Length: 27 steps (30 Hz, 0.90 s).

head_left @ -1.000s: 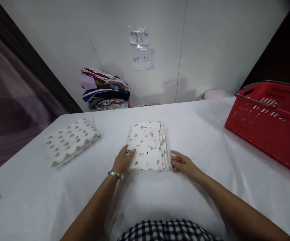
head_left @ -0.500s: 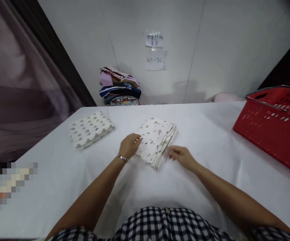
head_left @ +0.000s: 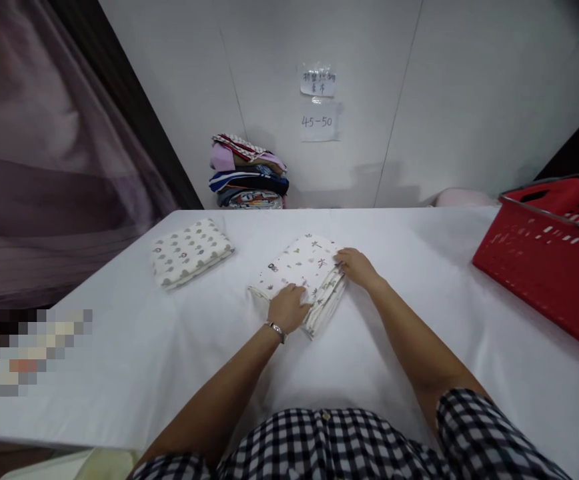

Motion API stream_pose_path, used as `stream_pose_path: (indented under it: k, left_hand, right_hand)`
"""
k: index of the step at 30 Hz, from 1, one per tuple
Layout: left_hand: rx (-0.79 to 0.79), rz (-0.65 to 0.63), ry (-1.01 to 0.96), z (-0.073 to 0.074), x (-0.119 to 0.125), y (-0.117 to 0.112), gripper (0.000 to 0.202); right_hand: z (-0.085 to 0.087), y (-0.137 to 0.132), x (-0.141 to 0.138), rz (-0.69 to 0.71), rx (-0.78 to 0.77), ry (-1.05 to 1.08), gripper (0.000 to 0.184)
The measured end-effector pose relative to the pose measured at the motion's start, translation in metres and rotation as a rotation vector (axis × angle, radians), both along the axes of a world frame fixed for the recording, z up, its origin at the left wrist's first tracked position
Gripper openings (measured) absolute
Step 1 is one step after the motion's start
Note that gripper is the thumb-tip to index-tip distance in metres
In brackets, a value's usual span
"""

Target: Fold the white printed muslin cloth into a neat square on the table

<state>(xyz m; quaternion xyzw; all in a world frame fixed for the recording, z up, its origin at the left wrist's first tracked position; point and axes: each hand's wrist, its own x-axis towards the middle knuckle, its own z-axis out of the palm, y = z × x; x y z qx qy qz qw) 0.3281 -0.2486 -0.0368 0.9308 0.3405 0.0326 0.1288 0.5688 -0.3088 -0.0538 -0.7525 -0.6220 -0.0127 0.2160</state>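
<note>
A folded white cloth with small leaf and dragonfly prints lies at the middle of the table, its layered edge facing right. My left hand rests on the near side of this cloth, thumb spread from the fingers. At the far end of the layered edge, my right hand is closed on the cloth's right side. The fingertips of that hand are partly hidden. Off to the left sits a second folded cloth, white with grey tree-like prints, which neither hand touches.
A white sheet covers the table. On the right stands a red plastic basket with a metal handle. Beyond the far edge is a stack of folded fabrics by the wall. A pinkish curtain hangs at left.
My left hand has moved right and nearer, onto the cloth's near side. My right hand has gone farther away and taken hold of the right edge. The cloth's left part now spreads wider.
</note>
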Motion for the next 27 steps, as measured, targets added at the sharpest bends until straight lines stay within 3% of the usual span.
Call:
stream_pose_path:
  k: [7,13,19,23,27]
  left_hand:
    - [0.069,-0.049,0.132,0.008,0.009,-0.008,0.049]
    - [0.080,-0.019,0.206,0.007,0.014,-0.011,0.046]
    - [0.057,0.095,0.053,0.001,0.012,-0.002,0.048]
    - [-0.058,0.187,-0.126,0.011,0.005,0.009,0.043]
    - [-0.106,0.136,-0.191,0.021,0.004,0.006,0.043]
  right_hand:
    - [-0.002,0.000,-0.005,-0.037,-0.031,-0.148,0.037]
    - [-0.013,0.002,-0.003,-0.048,0.038,-0.165,0.032]
    - [-0.011,0.001,-0.003,0.006,0.087,-0.195,0.033]
    - [-0.013,0.003,-0.005,0.069,0.103,-0.203,0.037]
    - [-0.018,0.005,-0.002,0.029,0.157,-0.170,0.034]
